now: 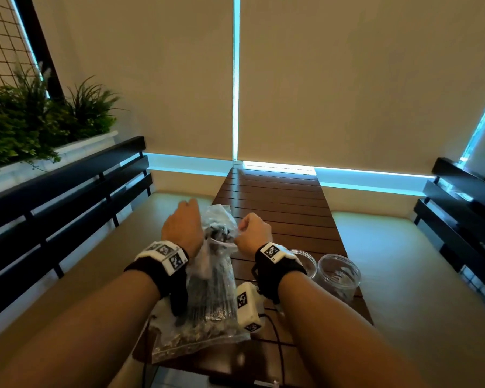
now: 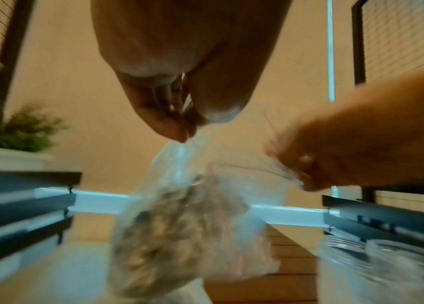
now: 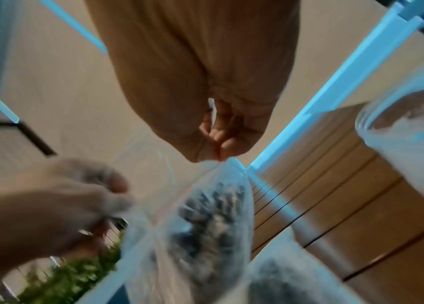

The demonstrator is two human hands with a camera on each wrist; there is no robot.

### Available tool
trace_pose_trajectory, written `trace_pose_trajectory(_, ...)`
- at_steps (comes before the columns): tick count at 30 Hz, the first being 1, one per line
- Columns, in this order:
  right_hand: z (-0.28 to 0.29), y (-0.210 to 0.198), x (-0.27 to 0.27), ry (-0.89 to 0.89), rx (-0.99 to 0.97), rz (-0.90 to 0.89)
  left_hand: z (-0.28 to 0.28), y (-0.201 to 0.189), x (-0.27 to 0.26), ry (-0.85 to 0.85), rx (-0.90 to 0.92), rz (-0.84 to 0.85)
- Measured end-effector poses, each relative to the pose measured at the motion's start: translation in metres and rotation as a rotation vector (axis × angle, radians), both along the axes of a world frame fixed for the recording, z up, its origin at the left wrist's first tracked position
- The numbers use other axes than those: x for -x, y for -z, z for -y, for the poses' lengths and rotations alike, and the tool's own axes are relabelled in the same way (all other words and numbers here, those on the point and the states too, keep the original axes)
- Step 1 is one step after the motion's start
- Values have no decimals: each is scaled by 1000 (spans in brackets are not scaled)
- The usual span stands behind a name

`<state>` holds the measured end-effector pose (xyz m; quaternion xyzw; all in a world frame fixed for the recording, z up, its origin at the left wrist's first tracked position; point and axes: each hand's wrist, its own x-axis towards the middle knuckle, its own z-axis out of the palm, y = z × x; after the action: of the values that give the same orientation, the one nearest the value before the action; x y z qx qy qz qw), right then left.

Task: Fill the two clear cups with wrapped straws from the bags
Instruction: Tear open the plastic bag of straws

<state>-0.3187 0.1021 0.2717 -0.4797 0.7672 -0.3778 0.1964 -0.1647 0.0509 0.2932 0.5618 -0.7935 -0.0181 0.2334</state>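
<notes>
Both hands, left hand and right hand, pinch the straw bag mouth apart; a hard tug could tear it, spilling straws.

The far half of the worktop lies bare beyond the hands. The held bag stands between both wrists. Two clear cups block the right near edge; a second bag covers the near left corner.
</notes>
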Motion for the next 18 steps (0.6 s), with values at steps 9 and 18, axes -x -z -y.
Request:
trace_pose_trajectory(9, 11, 6, -22, -49, -184, 415, 1, -7, -16, -111, -133, -115)
trace_pose_trajectory(18, -7, 14, 9, 62, -110, -34, 17, 4, -48, -98, -152, 193)
